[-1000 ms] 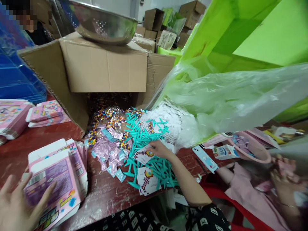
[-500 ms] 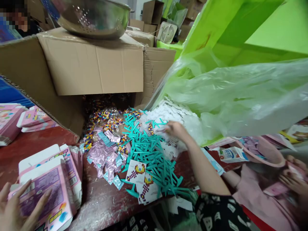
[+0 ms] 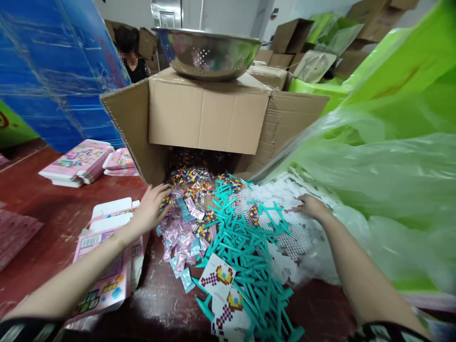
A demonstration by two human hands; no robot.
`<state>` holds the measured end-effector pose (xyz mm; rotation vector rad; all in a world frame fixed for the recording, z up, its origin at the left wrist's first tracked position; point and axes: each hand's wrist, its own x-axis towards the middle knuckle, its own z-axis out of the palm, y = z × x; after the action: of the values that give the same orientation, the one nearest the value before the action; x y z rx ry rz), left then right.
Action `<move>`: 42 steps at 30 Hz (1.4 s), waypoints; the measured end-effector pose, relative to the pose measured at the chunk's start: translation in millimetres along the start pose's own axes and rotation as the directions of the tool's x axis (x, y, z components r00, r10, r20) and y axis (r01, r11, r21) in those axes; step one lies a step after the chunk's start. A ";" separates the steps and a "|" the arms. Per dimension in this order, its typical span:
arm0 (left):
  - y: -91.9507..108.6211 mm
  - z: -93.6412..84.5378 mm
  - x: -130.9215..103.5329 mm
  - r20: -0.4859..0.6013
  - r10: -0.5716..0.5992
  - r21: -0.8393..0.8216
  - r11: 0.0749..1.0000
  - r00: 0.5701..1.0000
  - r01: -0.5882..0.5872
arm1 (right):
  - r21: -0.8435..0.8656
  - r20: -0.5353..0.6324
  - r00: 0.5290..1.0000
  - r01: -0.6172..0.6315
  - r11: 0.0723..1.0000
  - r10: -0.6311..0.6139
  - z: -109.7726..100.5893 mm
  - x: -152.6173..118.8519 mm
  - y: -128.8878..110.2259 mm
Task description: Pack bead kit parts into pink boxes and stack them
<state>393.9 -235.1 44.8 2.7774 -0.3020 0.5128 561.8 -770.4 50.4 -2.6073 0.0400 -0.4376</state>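
My left hand (image 3: 153, 208), fingers stretched and slightly apart, is at the left edge of the clear bags of coloured beads (image 3: 195, 187), holding nothing I can see. Just below it lie pink and blue sachets (image 3: 178, 237). Over the heap of white perforated sheets (image 3: 299, 185), my right hand (image 3: 310, 207) has its fingers closed; a small purplish bit shows at the fingertips, too little to name. Teal plastic T-shaped sticks (image 3: 245, 247) are piled between the hands. Printed cards with a pixel picture (image 3: 218, 278) lie on the pile's near side.
Flattened pink boxes (image 3: 103, 266) lie under my left forearm, with another stack (image 3: 76, 164) farther back. An open cardboard box (image 3: 206, 114) carries a metal colander (image 3: 210, 54). Plastic sheeting (image 3: 399, 175) hangs at the right. A person (image 3: 133, 66) is behind.
My left hand has left the pink boxes and moved forward and right to the bead bags. My right hand stays over the white sheets. The view has swung left.
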 end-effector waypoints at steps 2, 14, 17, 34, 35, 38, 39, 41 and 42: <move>3.6 23.7 61.4 0.130 -0.020 -0.028 0.999 0.991 0.024 | -0.007 -0.039 0.999 0.034 0.999 -0.035 -10.2 -12.5 -12.4; 47.4 30.8 104.0 0.199 0.097 -0.201 0.978 0.975 -0.056 | 0.884 0.260 0.868 -0.390 0.257 0.423 23.9 -249.9 -129.8; 80.7 16.9 16.9 0.328 0.206 -0.490 0.871 0.922 -0.020 | 0.893 0.448 0.860 -0.445 -0.071 0.246 51.7 -274.4 -194.3; 102.2 -0.4 -161.5 0.714 -0.512 -0.687 -0.386 0.477 0.615 | 0.035 0.400 0.910 -0.129 0.991 0.104 148.6 -142.6 -211.0; 101.7 -0.1 -163.6 0.709 -0.509 -0.695 -0.389 0.487 0.605 | -0.033 0.429 0.897 -0.105 0.994 0.109 153.9 -136.8 -209.7; 100.3 -0.7 -166.7 0.680 -0.522 -0.727 -0.391 0.515 0.564 | -0.181 0.490 0.865 -0.021 0.983 0.109 164.8 -133.0 -209.4; 99.3 -1.3 -167.1 0.672 -0.526 -0.735 -0.394 0.521 0.551 | -0.211 0.505 0.858 0.010 0.977 0.101 165.1 -133.2 -208.7; 96.3 -2.6 -167.7 0.664 -0.529 -0.745 -0.402 0.529 0.532 | -0.242 0.530 0.845 0.073 0.968 0.069 160.6 -133.3 -205.5; 94.4 -3.2 -168.1 0.663 -0.527 -0.747 -0.407 0.532 0.526 | -0.244 0.543 0.839 0.106 0.964 0.044 156.7 -133.3 -203.5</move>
<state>215.1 -297.0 8.1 1.0059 0.6113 -0.0998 474.2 -504.4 -22.4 -2.9010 -0.1475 0.3429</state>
